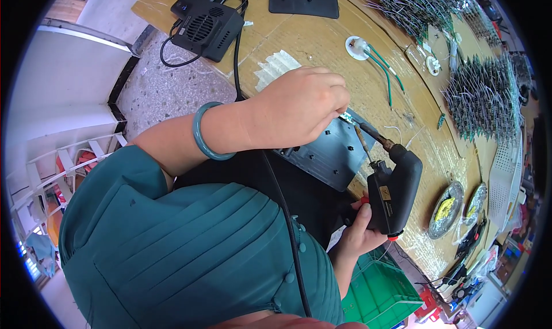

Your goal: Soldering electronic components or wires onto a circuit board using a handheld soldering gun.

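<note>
A matte-black plastic, pistol-shaped soldering tool (402, 176) with slender metal rods rose from the right hand (359, 237), angled toward a small, shiny green-and-silver piece (347, 117) above a smooth, black, flat plate (322, 165). The piece lay just beside the left hand (299, 108), whose fingers curled inward; their hidden tips left any pinch unclear. The right hand was wrapped around the tool's grip.

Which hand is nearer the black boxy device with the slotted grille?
Left. The left hand is apart from the device, below and right of it in the picture; the right hand, holding a black soldering gun, is farther down and right.
</note>
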Demonstrator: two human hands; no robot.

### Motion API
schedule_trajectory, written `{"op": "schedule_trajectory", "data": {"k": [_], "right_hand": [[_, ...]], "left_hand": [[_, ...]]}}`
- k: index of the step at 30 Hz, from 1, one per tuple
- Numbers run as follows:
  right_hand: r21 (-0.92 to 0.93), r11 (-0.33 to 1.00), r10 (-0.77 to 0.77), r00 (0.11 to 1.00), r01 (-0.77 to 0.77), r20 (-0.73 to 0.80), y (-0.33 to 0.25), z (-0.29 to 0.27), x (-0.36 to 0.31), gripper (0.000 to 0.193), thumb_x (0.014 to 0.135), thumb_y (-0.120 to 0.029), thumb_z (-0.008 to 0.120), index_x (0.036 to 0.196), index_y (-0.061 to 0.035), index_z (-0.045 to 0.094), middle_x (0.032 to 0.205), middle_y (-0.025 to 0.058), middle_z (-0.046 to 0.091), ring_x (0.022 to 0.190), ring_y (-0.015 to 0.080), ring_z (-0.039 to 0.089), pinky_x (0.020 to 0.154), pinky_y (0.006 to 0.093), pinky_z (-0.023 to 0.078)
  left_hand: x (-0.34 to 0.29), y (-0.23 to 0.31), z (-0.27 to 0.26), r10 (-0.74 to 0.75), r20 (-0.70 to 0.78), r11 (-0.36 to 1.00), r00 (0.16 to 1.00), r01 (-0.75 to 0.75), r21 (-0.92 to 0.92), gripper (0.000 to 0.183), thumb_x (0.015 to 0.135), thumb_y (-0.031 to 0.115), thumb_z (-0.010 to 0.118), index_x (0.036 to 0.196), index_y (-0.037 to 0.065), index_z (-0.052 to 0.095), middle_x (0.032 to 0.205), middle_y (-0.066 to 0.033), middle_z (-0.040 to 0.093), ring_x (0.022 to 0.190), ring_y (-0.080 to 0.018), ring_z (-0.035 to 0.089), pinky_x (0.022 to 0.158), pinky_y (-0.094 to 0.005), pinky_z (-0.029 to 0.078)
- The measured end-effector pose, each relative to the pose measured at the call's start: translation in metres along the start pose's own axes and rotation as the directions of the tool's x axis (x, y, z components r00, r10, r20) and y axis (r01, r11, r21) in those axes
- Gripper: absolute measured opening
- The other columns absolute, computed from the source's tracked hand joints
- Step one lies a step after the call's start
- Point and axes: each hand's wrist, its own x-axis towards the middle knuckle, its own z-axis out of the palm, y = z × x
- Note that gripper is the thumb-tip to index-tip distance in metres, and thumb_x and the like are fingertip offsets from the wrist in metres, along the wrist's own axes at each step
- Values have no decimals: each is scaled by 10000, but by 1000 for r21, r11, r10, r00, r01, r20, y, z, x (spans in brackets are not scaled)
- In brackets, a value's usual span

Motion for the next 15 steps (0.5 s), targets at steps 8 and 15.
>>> {"op": "schedule_trajectory", "data": {"k": [8,15], "right_hand": [[-180,984,14,991,10,130,7,-12,-3,471,778,-75,675,1172,39,442,1097,145,513,984,216,522,876,328,391],[-193,981,22,993,1,120,4,-8,-2,444,775,-83,683,1152,27,476,1104,143,505,1005,241,492,892,340,354]], "left_hand": [[1,3,0,2,14,999,1000,-3,36,65,745,16,594,797,8,557,828,-122,559,811,-307,549,729,-385,446],[0,3,0,9,19,999,1000,-10,49,62,750,14,588,800,8,552,826,-123,553,809,-308,549,729,-384,445]]}}
